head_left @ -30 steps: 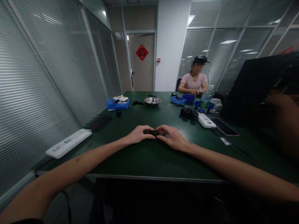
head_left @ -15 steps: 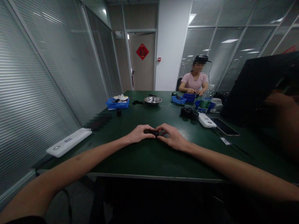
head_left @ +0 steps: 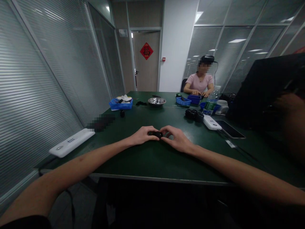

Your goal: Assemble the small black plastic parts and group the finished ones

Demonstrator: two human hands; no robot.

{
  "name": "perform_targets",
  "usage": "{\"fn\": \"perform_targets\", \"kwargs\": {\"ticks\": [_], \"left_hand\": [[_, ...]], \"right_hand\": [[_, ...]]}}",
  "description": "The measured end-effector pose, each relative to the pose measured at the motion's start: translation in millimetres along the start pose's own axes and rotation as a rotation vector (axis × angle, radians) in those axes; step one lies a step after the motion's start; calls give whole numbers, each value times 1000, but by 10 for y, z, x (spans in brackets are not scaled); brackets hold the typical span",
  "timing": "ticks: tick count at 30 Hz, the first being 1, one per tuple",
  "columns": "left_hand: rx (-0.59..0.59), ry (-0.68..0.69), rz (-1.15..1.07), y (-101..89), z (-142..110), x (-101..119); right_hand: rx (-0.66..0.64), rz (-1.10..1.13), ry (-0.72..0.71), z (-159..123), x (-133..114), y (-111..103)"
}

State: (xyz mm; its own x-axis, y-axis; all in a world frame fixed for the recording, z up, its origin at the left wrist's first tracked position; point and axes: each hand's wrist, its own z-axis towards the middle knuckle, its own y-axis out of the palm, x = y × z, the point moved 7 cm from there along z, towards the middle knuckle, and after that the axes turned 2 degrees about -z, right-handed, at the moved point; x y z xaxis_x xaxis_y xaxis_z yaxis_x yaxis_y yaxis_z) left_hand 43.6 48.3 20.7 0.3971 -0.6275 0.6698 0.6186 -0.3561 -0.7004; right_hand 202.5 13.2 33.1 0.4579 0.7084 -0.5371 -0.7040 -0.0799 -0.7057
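Observation:
My left hand [head_left: 142, 136] and my right hand [head_left: 175, 140] meet on the green table [head_left: 147, 159], a little in front of me. Between their fingertips sits a small black object [head_left: 155, 134]. The fingers of both hands are curled and pinch it from either side. Both forearms stretch out over the table's near edge. What the object is I cannot make out.
A white power strip [head_left: 71, 142] lies at the left edge. On the right are a white device [head_left: 211, 122], a phone [head_left: 230, 129] and a cluster of black parts [head_left: 194, 114]. Farther back stand blue trays [head_left: 120, 103], a metal bowl [head_left: 156, 101] and a bottle [head_left: 209, 103]. A person [head_left: 199, 83] sits at the far end.
Both hands stay on the small black object with only slight finger shifts. The view has drifted a little.

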Motion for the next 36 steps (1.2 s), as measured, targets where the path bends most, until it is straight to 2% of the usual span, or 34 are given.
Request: {"fn": "perform_targets", "kwargs": {"ticks": [7, 14, 20, 26, 32, 36], "left_hand": [[23, -21, -36, -9, 2, -70], [6, -6, -24, -4, 0, -48], [7, -5, -35, -8, -7, -54], [12, 14, -23, -5, -2, -32], [14, 1, -29, 4, 7, -51], [15, -6, -35, 2, 7, -55]], "right_hand": [[4, -37, 78, -3, 77, 0], [-8, 15, 15, 1, 56, 31], [7, -49, 87, 4, 73, 9], [-8, -33, 27, 13, 23, 17], [-10, -48, 82, 9, 77, 13], [-12, -35, 53, 10, 88, 23]]}}
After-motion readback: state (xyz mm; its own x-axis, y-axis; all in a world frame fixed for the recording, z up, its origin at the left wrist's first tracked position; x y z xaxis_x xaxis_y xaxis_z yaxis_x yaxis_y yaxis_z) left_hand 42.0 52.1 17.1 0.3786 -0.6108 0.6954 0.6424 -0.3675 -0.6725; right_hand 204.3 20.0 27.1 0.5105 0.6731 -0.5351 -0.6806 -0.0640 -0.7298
